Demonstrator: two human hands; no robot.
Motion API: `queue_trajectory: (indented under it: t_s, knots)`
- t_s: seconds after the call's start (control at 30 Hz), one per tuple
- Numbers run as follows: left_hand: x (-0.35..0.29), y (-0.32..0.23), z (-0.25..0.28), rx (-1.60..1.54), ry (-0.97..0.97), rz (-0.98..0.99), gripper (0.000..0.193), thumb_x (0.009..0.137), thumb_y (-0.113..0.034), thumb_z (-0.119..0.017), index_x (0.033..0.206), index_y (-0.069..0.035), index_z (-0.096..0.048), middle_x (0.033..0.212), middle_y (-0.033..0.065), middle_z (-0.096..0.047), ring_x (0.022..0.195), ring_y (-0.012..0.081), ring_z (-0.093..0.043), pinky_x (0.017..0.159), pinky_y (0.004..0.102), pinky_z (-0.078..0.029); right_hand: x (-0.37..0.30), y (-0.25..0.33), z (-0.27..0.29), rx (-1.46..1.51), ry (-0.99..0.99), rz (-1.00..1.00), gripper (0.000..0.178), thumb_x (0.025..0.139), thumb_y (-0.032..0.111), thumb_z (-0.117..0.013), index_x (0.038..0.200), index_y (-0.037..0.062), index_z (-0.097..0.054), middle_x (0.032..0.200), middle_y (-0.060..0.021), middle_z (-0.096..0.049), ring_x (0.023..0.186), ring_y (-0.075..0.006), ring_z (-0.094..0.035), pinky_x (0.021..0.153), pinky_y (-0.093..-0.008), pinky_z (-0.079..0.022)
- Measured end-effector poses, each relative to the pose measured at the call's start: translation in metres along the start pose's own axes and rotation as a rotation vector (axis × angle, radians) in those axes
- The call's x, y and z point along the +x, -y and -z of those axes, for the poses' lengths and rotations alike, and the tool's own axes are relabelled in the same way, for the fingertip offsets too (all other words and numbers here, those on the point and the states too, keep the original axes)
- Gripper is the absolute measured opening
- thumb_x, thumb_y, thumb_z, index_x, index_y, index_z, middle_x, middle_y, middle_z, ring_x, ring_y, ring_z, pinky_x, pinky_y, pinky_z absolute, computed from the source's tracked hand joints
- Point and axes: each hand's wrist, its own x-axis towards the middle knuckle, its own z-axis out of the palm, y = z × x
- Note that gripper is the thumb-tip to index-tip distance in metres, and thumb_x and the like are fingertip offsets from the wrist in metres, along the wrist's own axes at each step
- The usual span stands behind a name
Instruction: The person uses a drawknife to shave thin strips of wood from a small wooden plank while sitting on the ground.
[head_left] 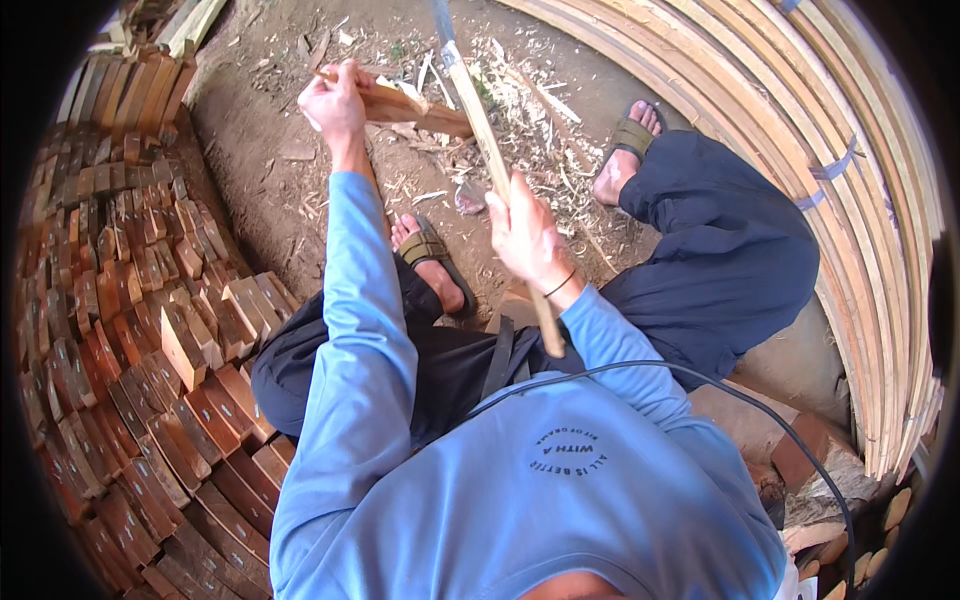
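My left hand (335, 100) is closed around one end of a short, tapered piece of wood (425, 112). The piece lies slantwise, its wider part pointing right, over the shavings. Wrapped in my right hand (525, 235) is the long, pale wooden handle of a metal-ended tool (475, 120). Its handle runs from near my lap up past the wood piece. Grey metal shows at its far end, but the top frame edge cuts it off, so I cannot tell what kind of tool it is.
Wood chips and shavings (540, 130) litter the dirt ground between my sandalled feet. Stacked wooden blocks (130, 330) fill the left side. A bundle of long, strapped wooden strips (800, 120) curves along the right. A black cable (740, 395) crosses my shirt.
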Motion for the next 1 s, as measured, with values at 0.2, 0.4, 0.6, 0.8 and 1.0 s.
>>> queue_trajectory:
  t_s: [0.2,0.4,0.6,0.8,1.0]
  knots:
    - [0.002,0.006,0.014,0.028,0.014,-0.026,0.025,0.085,0.003,-0.058,0.060,0.000,-0.052,0.058,0.0094,-0.058,0.053,0.0156,-0.057,0.054,0.0288,-0.049,-0.007,-0.023,-0.012,-0.073,-0.042,0.055,0.020,0.094,0.019,-0.053,0.092,0.0006,-0.046,0.062,-0.0201,-0.054,0.057,-0.0408,-0.057,0.050,-0.0485,-0.042]
    - [0.004,0.001,0.005,0.092,-0.002,-0.005,0.025,0.084,0.003,-0.058,0.060,0.000,-0.053,0.058,0.0089,-0.058,0.052,0.0150,-0.057,0.054,0.0282,-0.049,-0.014,-0.054,-0.030,-0.167,0.141,0.140,0.020,0.090,0.014,-0.055,0.098,-0.0018,-0.046,0.064,-0.0230,-0.055,0.060,-0.0422,-0.059,0.055,-0.0509,-0.044]
    - [0.000,0.001,0.006,0.004,0.024,0.001,0.025,0.085,0.003,-0.058,0.061,0.001,-0.053,0.058,0.0088,-0.057,0.053,0.0163,-0.057,0.055,0.0300,-0.050,-0.018,-0.005,-0.007,0.032,0.034,0.091,0.021,0.091,0.014,-0.055,0.099,-0.0031,-0.046,0.063,-0.0224,-0.054,0.057,-0.0411,-0.058,0.052,-0.0496,-0.043]
    - [0.007,0.003,0.007,0.068,0.031,-0.027,0.024,0.085,0.002,-0.059,0.061,0.001,-0.054,0.059,0.0091,-0.058,0.054,0.0170,-0.059,0.055,0.0291,-0.050,-0.008,0.006,0.008,-0.080,0.158,-0.061,0.017,0.091,0.013,-0.056,0.096,-0.0013,-0.046,0.074,-0.0238,-0.058,0.073,-0.0371,-0.062,0.054,-0.0447,-0.046]
    - [0.011,0.004,0.005,0.062,0.000,0.002,0.023,0.084,0.002,-0.059,0.062,0.001,-0.054,0.059,0.0089,-0.059,0.055,0.0164,-0.059,0.054,0.0286,-0.050,-0.013,-0.047,-0.032,-0.093,-0.041,0.219,0.019,0.090,0.012,-0.054,0.099,-0.0020,-0.045,0.062,-0.0228,-0.057,0.060,-0.0430,-0.060,0.053,-0.0509,-0.046]
